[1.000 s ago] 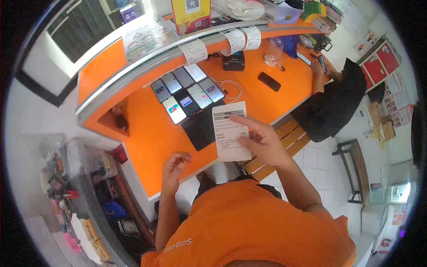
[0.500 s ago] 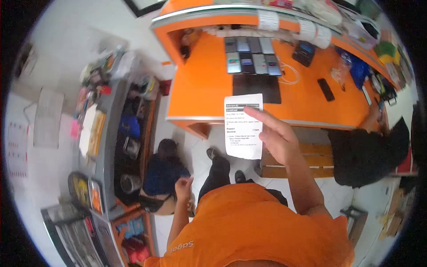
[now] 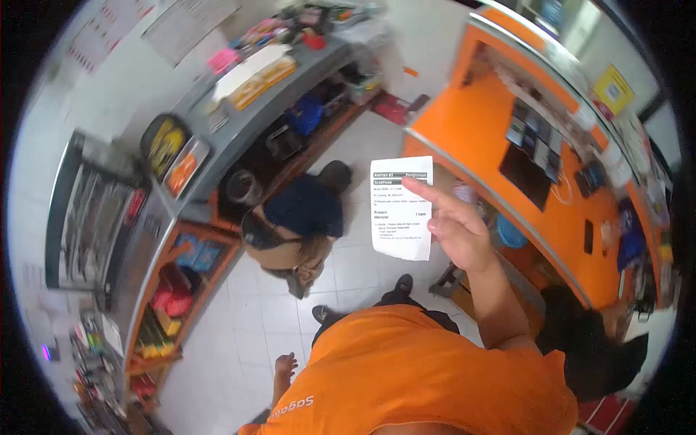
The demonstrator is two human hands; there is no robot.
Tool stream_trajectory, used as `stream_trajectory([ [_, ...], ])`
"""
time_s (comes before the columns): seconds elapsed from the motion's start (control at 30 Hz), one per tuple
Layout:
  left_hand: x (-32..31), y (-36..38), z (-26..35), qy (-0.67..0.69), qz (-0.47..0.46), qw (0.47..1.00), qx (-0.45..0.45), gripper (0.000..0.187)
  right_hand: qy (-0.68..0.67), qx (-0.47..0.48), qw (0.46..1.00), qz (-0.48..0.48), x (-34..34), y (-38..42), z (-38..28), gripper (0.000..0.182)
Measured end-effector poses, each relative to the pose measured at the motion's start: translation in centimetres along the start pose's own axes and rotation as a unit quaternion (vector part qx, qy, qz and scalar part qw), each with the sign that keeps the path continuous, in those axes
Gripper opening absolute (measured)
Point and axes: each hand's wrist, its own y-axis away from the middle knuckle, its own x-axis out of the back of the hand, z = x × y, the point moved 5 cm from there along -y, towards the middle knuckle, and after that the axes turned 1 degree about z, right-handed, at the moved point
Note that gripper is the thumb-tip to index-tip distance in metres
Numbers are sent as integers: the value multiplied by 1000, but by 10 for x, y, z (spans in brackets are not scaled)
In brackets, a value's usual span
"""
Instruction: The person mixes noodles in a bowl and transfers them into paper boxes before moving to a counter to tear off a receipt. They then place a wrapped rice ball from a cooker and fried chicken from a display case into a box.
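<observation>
One tray [image 3: 187, 168] sits on the grey counter [image 3: 297, 87], near nine o'clock from the receipt [image 3: 401, 217]. At seven o'clock, the left hand [image 3: 286, 364] has loosely parted fingers around nothing visible. A crouching person [image 3: 297, 217] is at nine o'clock. The right hand [image 3: 460, 232] holds the receipt by its right side, index finger across the printed face, thumb near the edge. Phones [image 3: 533, 138] lie at two o'clock on the orange desk [image 3: 460, 123]; a dark-clothed person [image 3: 587, 341] is at four.
</observation>
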Motion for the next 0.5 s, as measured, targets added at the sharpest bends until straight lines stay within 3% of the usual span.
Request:
stream_trajectory([
  [0.07,-50,51,-13,152,17,986,72,40,-40,-14,998,-38,5,-4,1,59],
  [0.2,-149,118,-20,208,58,971,104,37,-53,-34,990,-127,13,-20,1,58],
  [0.3,-233,140,-46,378,87,915,110,32,-81,-67,975,-197,23,-21,-9,57],
  [0.37,-308,203,-10,443,147,872,146,30,-87,-90,964,-237,63,-11,-25,57],
  [0.4,-206,202,12,438,200,866,131,29,-107,-67,965,-229,37,-35,-38,57],
  [0.5,-263,267,67,486,226,833,137,30,-92,-104,953,-270,63,-36,-72,57],
])
